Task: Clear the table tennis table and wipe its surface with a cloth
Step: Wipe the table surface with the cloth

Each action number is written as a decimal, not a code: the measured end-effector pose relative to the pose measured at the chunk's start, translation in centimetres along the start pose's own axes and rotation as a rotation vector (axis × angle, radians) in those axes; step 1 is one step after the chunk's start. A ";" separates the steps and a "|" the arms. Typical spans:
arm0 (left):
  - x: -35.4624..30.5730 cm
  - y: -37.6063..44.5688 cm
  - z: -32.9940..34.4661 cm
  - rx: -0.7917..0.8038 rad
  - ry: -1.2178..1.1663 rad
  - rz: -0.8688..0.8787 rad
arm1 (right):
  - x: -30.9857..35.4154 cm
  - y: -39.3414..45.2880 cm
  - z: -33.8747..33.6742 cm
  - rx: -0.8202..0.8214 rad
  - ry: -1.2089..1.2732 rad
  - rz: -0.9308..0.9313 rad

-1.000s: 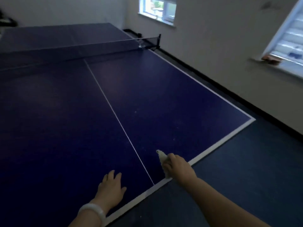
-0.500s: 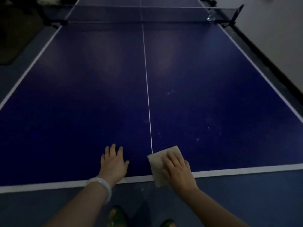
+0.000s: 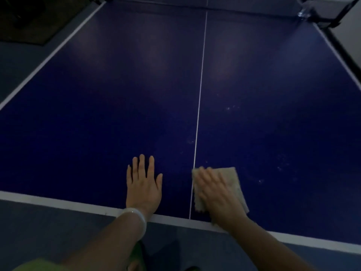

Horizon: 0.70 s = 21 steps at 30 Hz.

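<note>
At the near white edge of the blue desk [image 3: 97, 114]: left hand [image 3: 143, 185] flat, fingers straight, left of the centre line [image 3: 199, 98]; right hand [image 3: 216, 194], blurred, fingers spread, pressing the beige cloth [image 3: 235, 184] just right of it. Beyond, bare surface with pale specks [image 3: 232, 108] reaches the net post [image 3: 340, 16]; dark floor [image 3: 23, 55] lies left of the desk.

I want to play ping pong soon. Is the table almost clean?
Not yet. Cleared: nothing lies on the blue table. Wiping has only begun: the right hand presses the cloth flat near the close edge, while the left hand rests flat. Pale specks farther out remain.
</note>
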<state>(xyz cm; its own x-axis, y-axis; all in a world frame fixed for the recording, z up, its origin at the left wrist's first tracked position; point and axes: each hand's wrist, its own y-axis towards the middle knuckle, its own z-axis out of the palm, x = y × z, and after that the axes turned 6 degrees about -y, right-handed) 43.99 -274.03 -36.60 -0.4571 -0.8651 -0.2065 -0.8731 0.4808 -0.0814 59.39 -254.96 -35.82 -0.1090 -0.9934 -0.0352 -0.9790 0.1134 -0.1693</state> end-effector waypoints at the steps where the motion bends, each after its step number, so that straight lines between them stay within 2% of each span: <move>1: 0.0 0.1 0.1 0.001 -0.003 -0.003 | -0.6 0.9 0.0 0.051 0.008 0.115; 2: 0.0 0.1 0.2 0.000 -0.008 -0.007 | -0.6 1.4 -0.3 0.102 0.048 0.244; 3: 0.1 0.2 0.1 0.000 -0.011 -0.012 | -0.2 1.5 -0.3 0.084 0.145 0.364; 5: 0.1 0.2 0.1 -0.003 -0.006 -0.022 | 1.8 1.1 0.0 -0.033 0.338 0.455; 10: 0.1 0.2 0.2 0.003 -0.009 -0.027 | 5.4 2.8 0.8 -0.157 0.165 0.042; 15: 0.0 0.2 0.3 -0.004 -0.007 -0.014 | 0.9 12.5 -0.9 0.022 -0.129 -0.107; 17: 0.0 0.2 0.4 -0.007 0.002 -0.023 | -2.2 15.8 -1.9 0.052 -0.213 0.008; 21: 0.0 0.3 0.6 -0.013 0.001 -0.034 | -6.7 17.8 -2.9 0.129 -0.022 0.443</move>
<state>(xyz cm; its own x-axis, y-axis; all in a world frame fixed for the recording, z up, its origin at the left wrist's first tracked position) 43.85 -273.82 -37.20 -0.4270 -0.8812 -0.2028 -0.8904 0.4488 -0.0756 42.16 -246.30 -35.78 -0.5068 -0.8486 -0.1520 -0.8096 0.5290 -0.2541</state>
